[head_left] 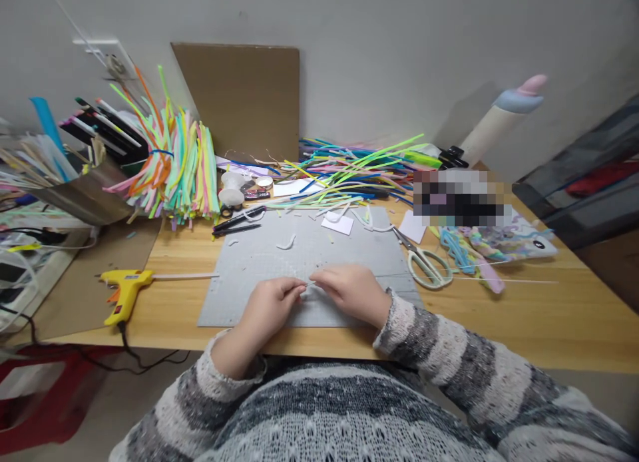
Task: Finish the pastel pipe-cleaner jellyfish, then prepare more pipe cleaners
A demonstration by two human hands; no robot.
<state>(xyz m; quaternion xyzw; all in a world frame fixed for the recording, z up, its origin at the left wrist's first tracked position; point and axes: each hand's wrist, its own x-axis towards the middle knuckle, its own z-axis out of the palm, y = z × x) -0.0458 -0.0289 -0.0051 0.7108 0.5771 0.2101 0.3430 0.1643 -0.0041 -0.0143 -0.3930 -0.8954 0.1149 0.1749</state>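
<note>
My left hand (273,305) and my right hand (352,292) meet low over the grey cutting mat (239,262). Both are closed, thumbs pressed to fingertips. A short, thin wire-like strand (310,282) shows in the small gap between them, pinched from either side; most of it is hidden by the fingers. To the right of my right hand lie scissors (429,269) with pale handles, partly on the mat. White curved pipe cleaner scraps (287,243) and a white card (337,223) rest beyond my hands.
A yellow glue gun (127,292) lies at left, its cord running off the front edge. Bundled pipe cleaners (184,162) stand behind it, with loose ones (349,166) along the wall. Black pens (239,222) lie at the mat's far left; a patterned phone case (524,239) sits right.
</note>
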